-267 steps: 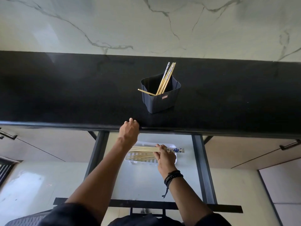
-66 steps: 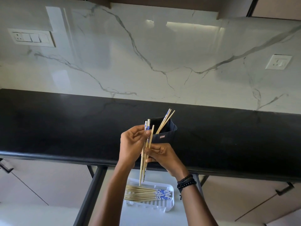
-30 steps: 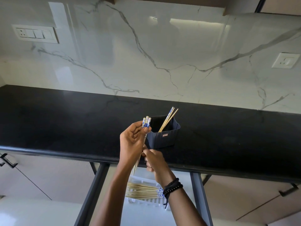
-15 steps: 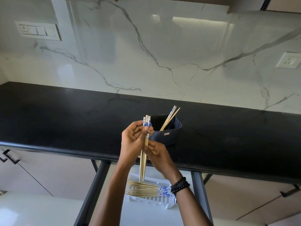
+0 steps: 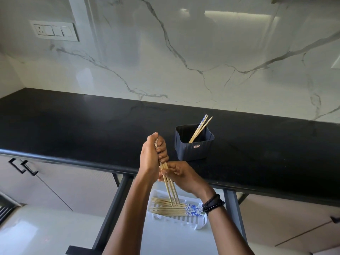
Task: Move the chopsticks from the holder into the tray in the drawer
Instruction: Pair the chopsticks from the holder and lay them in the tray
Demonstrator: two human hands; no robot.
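Note:
A dark blue holder (image 5: 193,149) stands on the black counter (image 5: 73,129) with three chopsticks (image 5: 199,128) leaning out of its far right corner. My left hand (image 5: 151,157) is shut around the upper ends of a small bundle of chopsticks (image 5: 170,188) that points down over the drawer. My right hand (image 5: 181,173) grips the same bundle just below, at its middle. Under the tips, a white slotted tray (image 5: 176,219) in the open drawer holds several chopsticks lying flat, blue-patterned ends to the right.
The drawer's dark rails (image 5: 114,207) run toward me on both sides of the tray. Closed cabinet doors with black handles (image 5: 24,167) sit under the counter at left. A marble wall with a switch plate (image 5: 55,31) rises behind.
The bundle has tilted and sunk lower, its tips now near the tray. My left hand closed over the blue ends that stuck out before. The view shifted left.

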